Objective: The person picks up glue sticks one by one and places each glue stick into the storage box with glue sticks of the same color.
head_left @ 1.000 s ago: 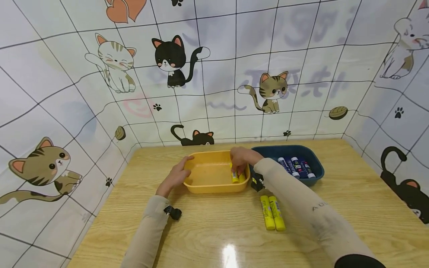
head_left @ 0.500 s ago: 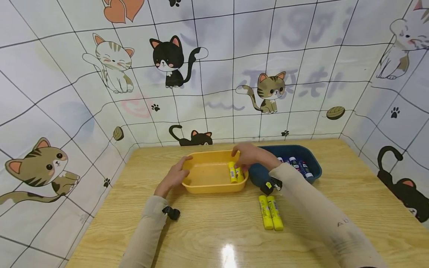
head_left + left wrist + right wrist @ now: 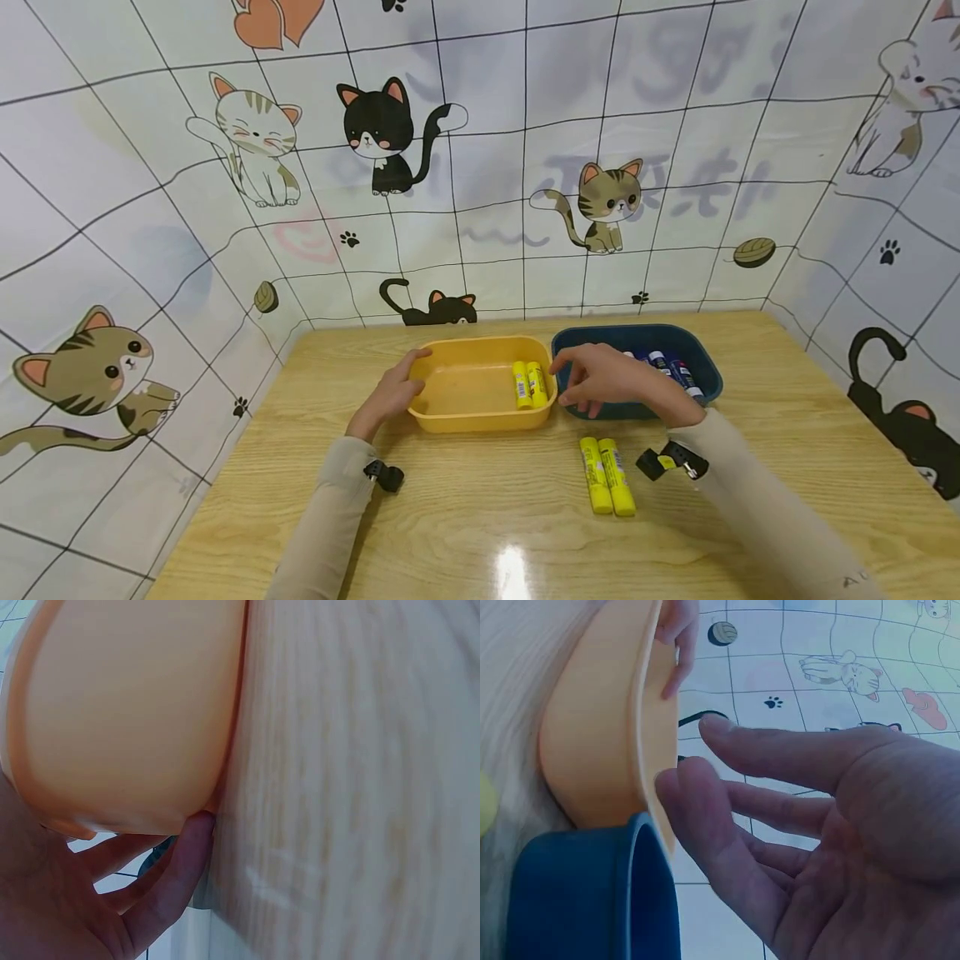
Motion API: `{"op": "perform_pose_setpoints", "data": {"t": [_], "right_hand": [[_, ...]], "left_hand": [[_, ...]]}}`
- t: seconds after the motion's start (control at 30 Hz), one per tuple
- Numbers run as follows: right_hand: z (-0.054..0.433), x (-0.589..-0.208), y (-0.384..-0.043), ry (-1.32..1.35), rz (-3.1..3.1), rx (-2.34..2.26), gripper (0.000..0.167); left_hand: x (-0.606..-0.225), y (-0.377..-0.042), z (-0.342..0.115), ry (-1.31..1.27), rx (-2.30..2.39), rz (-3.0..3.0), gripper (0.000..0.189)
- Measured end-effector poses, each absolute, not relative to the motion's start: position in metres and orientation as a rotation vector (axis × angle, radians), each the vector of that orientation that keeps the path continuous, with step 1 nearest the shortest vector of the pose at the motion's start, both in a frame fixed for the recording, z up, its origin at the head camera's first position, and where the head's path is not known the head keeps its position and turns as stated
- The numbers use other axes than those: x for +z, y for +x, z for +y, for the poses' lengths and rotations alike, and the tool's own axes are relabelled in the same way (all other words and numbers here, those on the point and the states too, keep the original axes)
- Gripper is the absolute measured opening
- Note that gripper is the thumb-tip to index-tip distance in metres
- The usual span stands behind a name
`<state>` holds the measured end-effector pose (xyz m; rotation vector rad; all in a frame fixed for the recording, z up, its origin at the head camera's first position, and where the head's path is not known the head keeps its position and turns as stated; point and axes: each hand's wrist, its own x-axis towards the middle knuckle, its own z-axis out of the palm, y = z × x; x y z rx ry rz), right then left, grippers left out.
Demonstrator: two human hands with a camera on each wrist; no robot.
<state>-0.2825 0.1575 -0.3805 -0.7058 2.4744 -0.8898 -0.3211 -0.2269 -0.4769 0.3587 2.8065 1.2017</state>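
Tabletop of pale grained wood [image 3: 450, 517] spreads between my forearms, leaving a wide gap from sleeve to sleeve. My left hand [image 3: 388, 400] grips the left end of a shallow yellow plastic tray with rounded corners [image 3: 457, 392], fingers bent round its rim. From that hand the tray's floor runs a long way rightward to two short yellow cylindrical tubes [image 3: 522, 385], side by side, close to the end wall nearest my right hand [image 3: 607, 375]. This hand is free, fingers loosely bent, a narrow gap between thumb and nearest fingertip. Its tips are just beside the tray's right rim; whether they touch it I cannot tell.

Under my right hand sits a dark blue plastic bin with rounded corners [image 3: 645, 410], scarcely any room between its left edge and the tray. Dark blue tubes with white caps [image 3: 681, 375] lie inside, partly hidden by my hand. Nearer to me than that hand, two more yellow tubes [image 3: 596, 475] lie side by side, a strip of wood separating them from the bin's front wall. Beyond both hands, the table's back edge meets a white wall covering printed with cats [image 3: 480, 192].
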Motion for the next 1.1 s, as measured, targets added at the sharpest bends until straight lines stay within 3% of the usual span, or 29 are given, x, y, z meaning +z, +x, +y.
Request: {"op": "perform_pose_setpoints", "data": {"t": [0.3,0.7,1.1], "right_hand": [[0.189,-0.391,-0.256,-0.779,2.443,-0.868,0.045],[0.211,-0.414,-0.246,-0.695,2.386,-0.887,0.043],[0.212,-0.413,-0.235,-0.662,2.292,-0.845,0.047]], "left_hand": [[-0.475,-0.32,-0.227,0.358,1.22,2.778,0.066],[-0.475,-0.321,-0.226,0.348,1.192,2.791,0.065],[-0.477,-0.322,-0.226,0.337,1.191,2.786,0.066]]}}
